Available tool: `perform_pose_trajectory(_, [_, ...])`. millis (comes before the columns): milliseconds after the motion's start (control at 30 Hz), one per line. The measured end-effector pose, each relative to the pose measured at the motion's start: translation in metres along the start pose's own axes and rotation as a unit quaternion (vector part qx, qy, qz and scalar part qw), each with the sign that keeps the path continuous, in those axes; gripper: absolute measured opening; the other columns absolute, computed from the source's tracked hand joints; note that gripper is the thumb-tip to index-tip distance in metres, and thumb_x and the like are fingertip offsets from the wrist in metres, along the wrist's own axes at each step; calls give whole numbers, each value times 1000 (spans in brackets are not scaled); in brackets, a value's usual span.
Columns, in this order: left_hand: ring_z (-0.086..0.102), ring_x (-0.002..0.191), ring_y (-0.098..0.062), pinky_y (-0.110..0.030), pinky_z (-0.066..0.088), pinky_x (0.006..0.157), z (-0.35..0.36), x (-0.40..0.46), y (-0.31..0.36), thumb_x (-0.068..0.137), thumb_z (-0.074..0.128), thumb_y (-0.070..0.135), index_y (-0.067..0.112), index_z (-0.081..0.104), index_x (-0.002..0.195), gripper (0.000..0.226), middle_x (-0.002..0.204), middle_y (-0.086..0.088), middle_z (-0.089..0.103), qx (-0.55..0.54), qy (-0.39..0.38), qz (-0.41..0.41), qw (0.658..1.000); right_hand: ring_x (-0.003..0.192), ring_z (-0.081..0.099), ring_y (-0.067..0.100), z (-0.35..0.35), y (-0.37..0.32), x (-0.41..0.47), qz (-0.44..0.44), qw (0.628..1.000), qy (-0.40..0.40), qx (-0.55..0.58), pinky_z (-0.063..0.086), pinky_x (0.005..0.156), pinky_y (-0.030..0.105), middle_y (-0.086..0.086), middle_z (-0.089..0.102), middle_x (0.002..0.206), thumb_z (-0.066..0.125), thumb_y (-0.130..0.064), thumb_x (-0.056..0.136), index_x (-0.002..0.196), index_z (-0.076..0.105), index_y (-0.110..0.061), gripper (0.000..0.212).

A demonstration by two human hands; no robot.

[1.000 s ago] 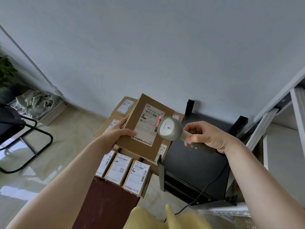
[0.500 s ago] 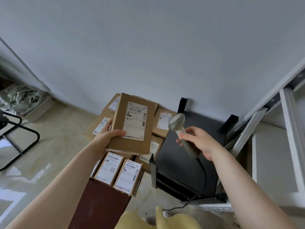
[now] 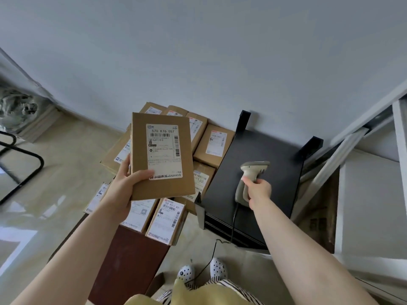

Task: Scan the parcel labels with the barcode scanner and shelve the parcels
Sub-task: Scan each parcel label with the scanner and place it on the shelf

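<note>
My left hand (image 3: 123,188) grips a flat brown cardboard parcel (image 3: 141,155) by its lower left corner, thumb on the white label (image 3: 164,150) reading 570 K76 057. The parcel is held up, label facing me, above a pile of labelled parcels (image 3: 217,144). To the right, my right hand (image 3: 258,190) holds the handle of the beige barcode scanner (image 3: 248,177), which lies low on or just above the black table top (image 3: 275,164), head pointing away from me. Its black cable (image 3: 233,221) hangs down towards the floor.
More labelled parcels (image 3: 165,219) lie on a dark red-brown stand (image 3: 130,260) below the held one. A white metal shelf frame (image 3: 372,194) stands at the right with a cardboard box (image 3: 319,219) beneath. A black chair leg (image 3: 26,172) is at the left. My spotted shoes (image 3: 201,271) are below.
My right hand has swung the scanner away from the label, down and right onto the black table. The parcel in my left hand has turned more upright. The view shifted right.
</note>
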State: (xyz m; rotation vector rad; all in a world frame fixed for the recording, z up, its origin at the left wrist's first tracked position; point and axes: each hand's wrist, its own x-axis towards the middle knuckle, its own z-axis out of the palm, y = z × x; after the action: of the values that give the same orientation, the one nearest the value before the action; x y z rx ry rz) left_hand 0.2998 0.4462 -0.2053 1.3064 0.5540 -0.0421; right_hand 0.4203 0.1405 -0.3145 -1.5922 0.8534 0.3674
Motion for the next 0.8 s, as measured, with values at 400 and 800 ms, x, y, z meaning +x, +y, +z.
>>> perform_pose_trajectory(400, [69,113,-29,-46,59,84,-1,2,-6,57,82,33,38,49,142,91,128,-2,70,0,-3,-25,1000,95,56,22,6,27,18,-69,990,42,-117,50,92,41,3,60,104,79,-37,82,119,57,-8,52])
perform_pose_trajectory(800, [75,97,-22,-35,61,65,26,-6,2,73,74,20,27,47,144,76,123,-4,71,3,-79,-10,997,87,58,17,3,-28,-61,-150,987,-63,8,44,77,25,2,60,95,65,-45,92,117,60,-2,50])
